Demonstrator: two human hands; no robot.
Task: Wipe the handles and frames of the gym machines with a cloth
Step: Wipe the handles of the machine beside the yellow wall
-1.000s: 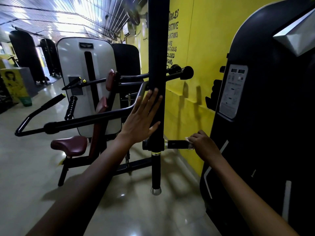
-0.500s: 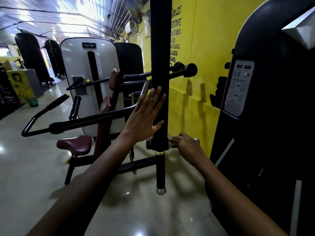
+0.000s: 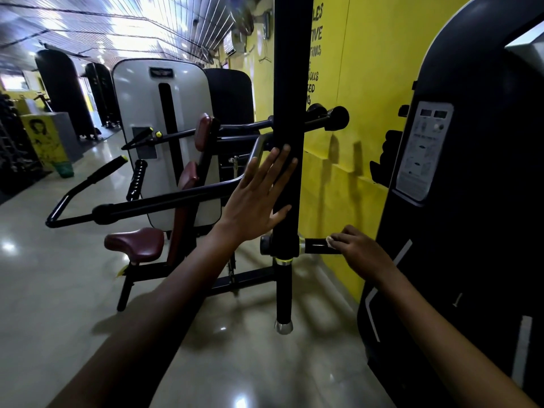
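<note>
A thick black padded upright bar (image 3: pixel 288 83) of a gym machine hangs in the middle of the view. My left hand (image 3: pixel 256 198) presses flat against it, fingers straight and spread. A short black horizontal handle (image 3: pixel 316 247) sticks out to the right from the bar's lower joint. My right hand (image 3: pixel 357 251) grips the outer end of that handle, with a small pale cloth (image 3: pixel 330 240) peeking out from under the fingers.
A tall black machine shroud (image 3: pixel 477 216) with an instruction label stands close on the right. The yellow wall (image 3: pixel 362 113) lies just behind the handle. A machine with a maroon seat (image 3: pixel 135 244) and long black arms stands left. Glossy floor spreads below.
My right hand slid outward along the short handle, away from the upright bar, after being close to the bar half a second ago. My left hand stays pressed on the bar.
</note>
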